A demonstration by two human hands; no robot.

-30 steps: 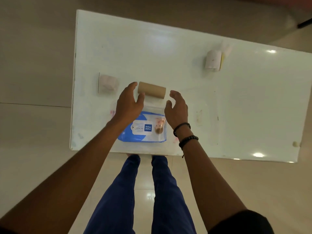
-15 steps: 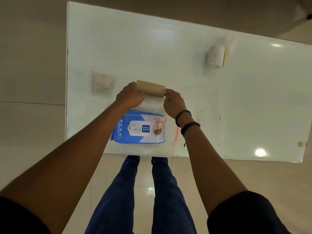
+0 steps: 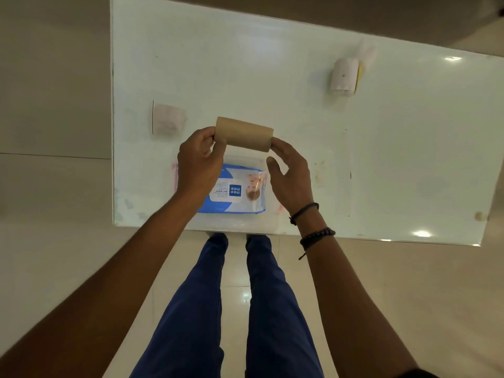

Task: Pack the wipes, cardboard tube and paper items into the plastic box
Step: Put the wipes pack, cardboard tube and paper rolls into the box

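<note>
A brown cardboard tube (image 3: 244,134) is held level between my two hands, just above the far edge of the clear plastic box (image 3: 231,221). My left hand (image 3: 198,166) grips its left end and my right hand (image 3: 289,177) pinches its right end. A blue pack of wipes (image 3: 234,193) lies flat inside the box, partly hidden by my left hand. A folded pale pink paper (image 3: 167,119) lies on the table to the left. Far right at the back sits a rolled white paper (image 3: 344,75) with a yellow piece beside it.
The box stands at the front edge of a white table (image 3: 272,77), which ends at the left near the folded paper. My legs in blue trousers (image 3: 231,309) are below the table's edge. A small round object (image 3: 480,216) sits at the front right corner.
My open hands closed on the two ends of the tube and raised it from the table. The wipes pack and both papers stayed put.
</note>
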